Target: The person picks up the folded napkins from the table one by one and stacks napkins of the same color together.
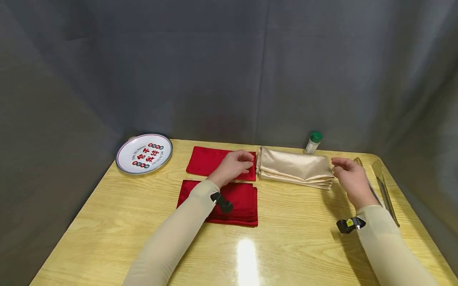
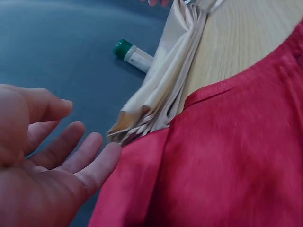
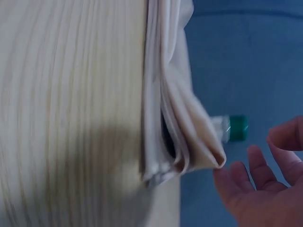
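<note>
A satiny gold cloth [image 1: 295,165], folded into a long strip, lies at the back of the table. My right hand [image 1: 352,180] is at its right end, fingers loosely bent; in the right wrist view the fingertips [image 3: 222,177] come up against the cloth's edge, and touching cannot be told for sure. My left hand [image 1: 232,167] hovers over the right part of the far folded red cloth [image 1: 205,161], near the gold cloth's left end, with nothing between thumb and fingers. A nearer stack of folded red cloth [image 1: 239,202] lies partly under the left forearm.
A round white plate [image 1: 125,155] with printed characters sits at the back left corner. Behind the gold cloth stands a small green-capped bottle [image 1: 313,142]. Metal tongs [image 1: 384,186] lie along the right side, partly behind the right arm. A grey curtain [image 1: 214,79] borders the wooden table.
</note>
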`<state>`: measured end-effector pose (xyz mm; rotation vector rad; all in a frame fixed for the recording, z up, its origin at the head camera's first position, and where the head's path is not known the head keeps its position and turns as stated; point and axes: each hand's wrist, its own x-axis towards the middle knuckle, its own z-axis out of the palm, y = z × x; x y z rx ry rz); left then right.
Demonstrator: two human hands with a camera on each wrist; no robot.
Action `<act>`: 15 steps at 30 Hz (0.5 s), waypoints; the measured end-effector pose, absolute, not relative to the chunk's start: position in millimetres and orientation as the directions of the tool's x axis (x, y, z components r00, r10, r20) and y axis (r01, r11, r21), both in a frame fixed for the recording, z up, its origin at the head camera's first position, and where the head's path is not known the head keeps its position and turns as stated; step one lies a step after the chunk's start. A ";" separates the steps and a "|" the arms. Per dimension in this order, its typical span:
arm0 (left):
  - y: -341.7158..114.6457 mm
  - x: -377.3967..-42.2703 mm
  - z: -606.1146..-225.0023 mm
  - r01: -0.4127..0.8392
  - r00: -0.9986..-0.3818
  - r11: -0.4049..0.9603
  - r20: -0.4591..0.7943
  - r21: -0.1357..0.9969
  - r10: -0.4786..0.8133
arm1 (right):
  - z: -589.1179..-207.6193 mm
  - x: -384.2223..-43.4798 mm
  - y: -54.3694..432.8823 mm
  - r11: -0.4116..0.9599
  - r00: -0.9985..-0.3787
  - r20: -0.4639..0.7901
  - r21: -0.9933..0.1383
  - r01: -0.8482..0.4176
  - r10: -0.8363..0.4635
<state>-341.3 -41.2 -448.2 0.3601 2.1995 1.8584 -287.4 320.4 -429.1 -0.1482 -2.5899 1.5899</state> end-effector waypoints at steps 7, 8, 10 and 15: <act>-88.4 -312.9 -432.2 0.051 -0.943 0.208 -0.021 0.977 0.332 | -411.9 -269.3 286.1 0.526 -0.986 0.143 -0.847 -0.077 0.085; -96.1 -309.4 -431.0 0.061 -0.944 0.211 -0.012 0.976 0.329 | -410.4 -266.6 280.2 0.524 -0.988 0.142 -0.847 -0.086 0.067; -112.1 -303.0 -430.3 0.078 -0.947 0.215 0.005 0.974 0.322 | -409.6 -261.2 267.8 0.523 -0.991 0.134 -0.847 -0.100 0.027; -153.2 -288.0 -432.4 0.086 -0.960 0.247 0.015 0.965 0.278 | -419.6 -248.8 229.3 0.539 -0.988 0.076 -0.831 -0.139 -0.138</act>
